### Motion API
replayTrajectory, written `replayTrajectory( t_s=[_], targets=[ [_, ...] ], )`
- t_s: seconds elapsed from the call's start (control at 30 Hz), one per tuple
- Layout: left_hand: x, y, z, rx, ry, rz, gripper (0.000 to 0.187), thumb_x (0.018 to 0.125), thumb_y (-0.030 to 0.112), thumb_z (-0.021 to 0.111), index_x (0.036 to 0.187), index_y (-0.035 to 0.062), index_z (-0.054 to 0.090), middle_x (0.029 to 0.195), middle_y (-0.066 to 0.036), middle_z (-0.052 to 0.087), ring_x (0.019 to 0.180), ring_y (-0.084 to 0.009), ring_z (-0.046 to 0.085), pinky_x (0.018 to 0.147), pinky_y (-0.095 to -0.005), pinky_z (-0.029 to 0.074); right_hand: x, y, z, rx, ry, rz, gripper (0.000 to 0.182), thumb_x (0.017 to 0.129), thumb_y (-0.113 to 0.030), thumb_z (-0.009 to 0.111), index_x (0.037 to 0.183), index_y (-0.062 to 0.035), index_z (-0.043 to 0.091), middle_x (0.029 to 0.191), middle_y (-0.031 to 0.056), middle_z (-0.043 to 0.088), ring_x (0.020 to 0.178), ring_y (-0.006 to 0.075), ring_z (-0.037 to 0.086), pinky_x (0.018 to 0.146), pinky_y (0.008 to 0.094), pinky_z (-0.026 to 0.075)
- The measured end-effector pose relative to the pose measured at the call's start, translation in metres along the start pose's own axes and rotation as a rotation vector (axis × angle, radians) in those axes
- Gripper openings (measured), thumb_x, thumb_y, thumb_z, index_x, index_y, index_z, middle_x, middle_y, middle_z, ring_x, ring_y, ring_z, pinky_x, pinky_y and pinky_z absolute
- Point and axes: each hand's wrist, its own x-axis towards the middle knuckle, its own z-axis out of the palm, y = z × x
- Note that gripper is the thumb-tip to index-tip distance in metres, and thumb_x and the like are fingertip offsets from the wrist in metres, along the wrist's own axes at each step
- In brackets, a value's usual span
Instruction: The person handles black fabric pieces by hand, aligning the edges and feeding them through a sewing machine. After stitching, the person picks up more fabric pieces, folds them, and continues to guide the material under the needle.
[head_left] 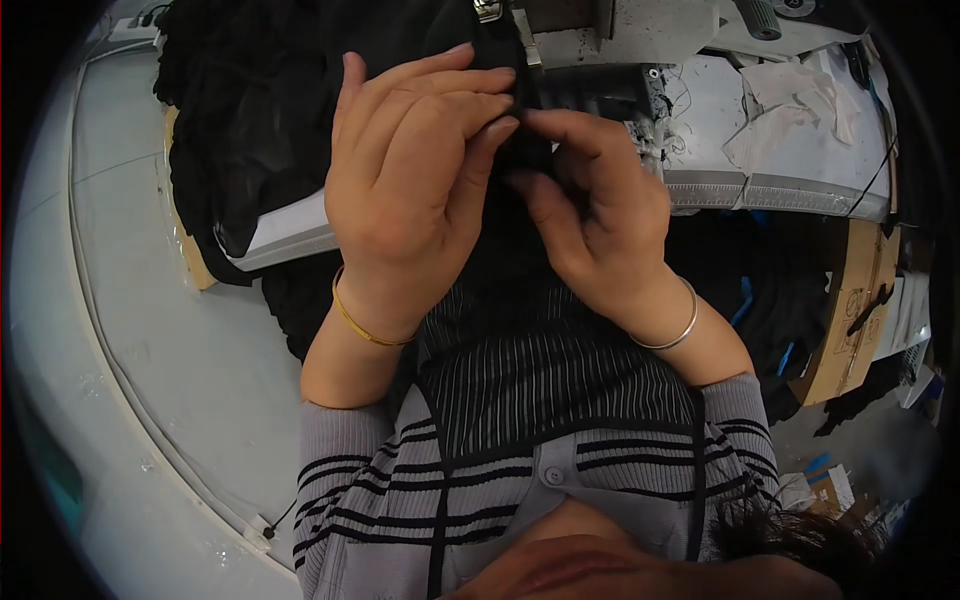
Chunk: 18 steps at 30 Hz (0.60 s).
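Note:
Black fabric (270,130) lies over the table on the left and runs under both hands. My left hand (400,170), with a yellow bangle at its wrist, rests on it; the thumb and forefinger are together at the cloth's right edge, while the other fingers stretch out. From the right, my right hand (610,200), with a silver bangle, has its thumb and forefinger bent around the same edge. The cloth between the fingertips is dark and its folds are hard to make out. A metal presser foot (488,10) shows just beyond the fingers.
The white table (710,130) has a ruler strip (780,194) along its front edge. Loose threads (655,135) and pale scraps (790,105) lie on it. A cardboard box (850,315) stands below right. A cable (95,330) runs along the floor at left.

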Motion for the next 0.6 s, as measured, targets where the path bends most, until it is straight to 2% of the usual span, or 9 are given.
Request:
replayTrajectory(
  t_s=[0.03, 0.07, 0.17, 0.2, 0.27, 0.37, 0.43, 0.57, 0.6],
  targets=[
    [0.0, -0.002, 0.005, -0.038, 0.052, -0.02, 0.005, 0.09, 0.004, 0.071, 0.095, 0.0041, 0.071, 0.103, -0.007, 0.076, 0.11, -0.0276, 0.071, 0.114, -0.0534, 0.037, -0.002, -0.003, -0.001, 0.083, -0.006, 0.133, 0.046, 0.08, -0.001, 0.078, 0.124, -0.0033, 0.063, 0.077, 0.0081, 0.065, 0.06, 0.0199, 0.062, 0.056, 0.0301, 0.05],
    [0.0, -0.004, 0.009, -0.077, 0.103, -0.04, 0.005, 0.087, 0.006, 0.074, 0.092, 0.0068, 0.072, 0.101, -0.004, 0.076, 0.107, -0.0259, 0.071, 0.112, -0.0534, 0.038, -0.002, -0.002, -0.003, 0.083, -0.005, 0.133, 0.046, 0.08, -0.001, 0.078, 0.124, -0.0033, 0.063, 0.077, 0.0081, 0.065, 0.06, 0.0199, 0.062, 0.056, 0.0301, 0.05],
    [0.004, -0.017, 0.011, -0.158, 0.115, -0.088, 0.005, 0.087, 0.006, 0.074, 0.092, 0.0074, 0.072, 0.1, -0.003, 0.076, 0.106, -0.0256, 0.071, 0.11, -0.0528, 0.041, -0.001, -0.001, -0.004, 0.135, -0.027, 0.146, 0.051, 0.081, -0.001, 0.08, 0.129, -0.0034, 0.062, 0.077, 0.0071, 0.064, 0.06, 0.0176, 0.059, 0.056, 0.0289, 0.049],
    [0.005, -0.02, 0.008, -0.157, 0.116, -0.088, 0.005, 0.087, 0.006, 0.074, 0.092, 0.0074, 0.072, 0.1, -0.003, 0.076, 0.106, -0.0256, 0.071, 0.11, -0.0528, 0.041, 0.001, 0.0, -0.003, 0.11, -0.038, 0.107, 0.054, 0.081, 0.0, 0.079, 0.131, -0.0036, 0.061, 0.077, 0.0077, 0.065, 0.061, 0.0183, 0.061, 0.057, 0.0298, 0.049],
    [0.009, -0.024, 0.003, -0.26, 0.053, -0.127, 0.006, 0.097, 0.003, 0.065, 0.101, 0.0015, 0.07, 0.107, -0.008, 0.077, 0.114, -0.0263, 0.07, 0.116, -0.0498, 0.035, 0.006, 0.004, 0.001, 0.086, -0.051, 0.067, 0.056, 0.081, 0.001, 0.078, 0.134, -0.0037, 0.06, 0.078, 0.0083, 0.066, 0.062, 0.0191, 0.063, 0.057, 0.0306, 0.05],
    [0.017, -0.009, -0.001, -0.438, 0.159, -0.166, 0.005, 0.095, 0.001, 0.067, 0.098, 0.002, 0.071, 0.106, -0.008, 0.077, 0.111, -0.0247, 0.071, 0.116, -0.0491, 0.034, 0.015, 0.002, 0.004, -0.086, -0.021, -0.037, 0.058, 0.08, 0.001, 0.072, 0.136, -0.0044, 0.06, 0.076, 0.0077, 0.064, 0.063, 0.0211, 0.064, 0.056, 0.034, 0.051],
    [0.017, -0.009, -0.001, -0.353, 0.122, -0.127, 0.005, 0.094, 0.001, 0.068, 0.097, 0.002, 0.071, 0.106, -0.008, 0.077, 0.109, -0.0239, 0.071, 0.115, -0.0491, 0.035, 0.022, -0.005, -0.003, -0.333, -0.24, -0.06, 0.064, 0.075, 0.01, 0.066, 0.137, -0.0034, 0.06, 0.08, 0.013, 0.067, 0.064, 0.0304, 0.063, 0.059, 0.0374, 0.051],
    [0.017, -0.012, -0.002, -0.024, -0.005, 0.037, 0.004, 0.09, -0.001, 0.07, 0.093, 0.002, 0.072, 0.104, -0.008, 0.077, 0.103, -0.0209, 0.071, 0.113, -0.049, 0.039, 0.02, -0.012, -0.008, -0.466, -0.284, -0.075, 0.064, 0.071, 0.011, 0.064, 0.134, -0.0023, 0.062, 0.082, 0.0126, 0.069, 0.069, 0.03, 0.066, 0.062, 0.039, 0.054],
    [0.016, -0.014, 0.0, -0.025, -0.006, 0.041, 0.004, 0.09, -0.001, 0.07, 0.093, 0.002, 0.072, 0.104, -0.008, 0.077, 0.103, -0.0209, 0.071, 0.113, -0.049, 0.039, 0.017, -0.009, -0.008, -0.405, -0.206, -0.086, 0.056, 0.074, 0.01, 0.064, 0.129, -0.0018, 0.065, 0.083, 0.0125, 0.069, 0.069, 0.0297, 0.066, 0.062, 0.0379, 0.054]
  ],
)
